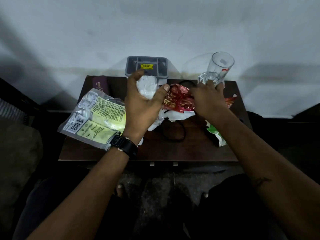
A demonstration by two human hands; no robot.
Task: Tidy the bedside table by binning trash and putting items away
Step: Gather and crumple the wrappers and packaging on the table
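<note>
Trash is seemingly being gathered: a crumpled white paper ball (147, 87) is clutched in the left hand (140, 104), and the crinkled red foil wrapper (180, 100) beneath the right hand (208, 99), whose grip cannot be told, should be pinched next.

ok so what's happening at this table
A person is clearing a cluttered bedside table. Their left hand grips a crumpled white paper ball. The right hand reaches over a red wrapper, fingertips at the base of a drinking glass; its grip is unclear. A yellow plastic packet, a green wrapper and a grey organiser sit around them.
</note>
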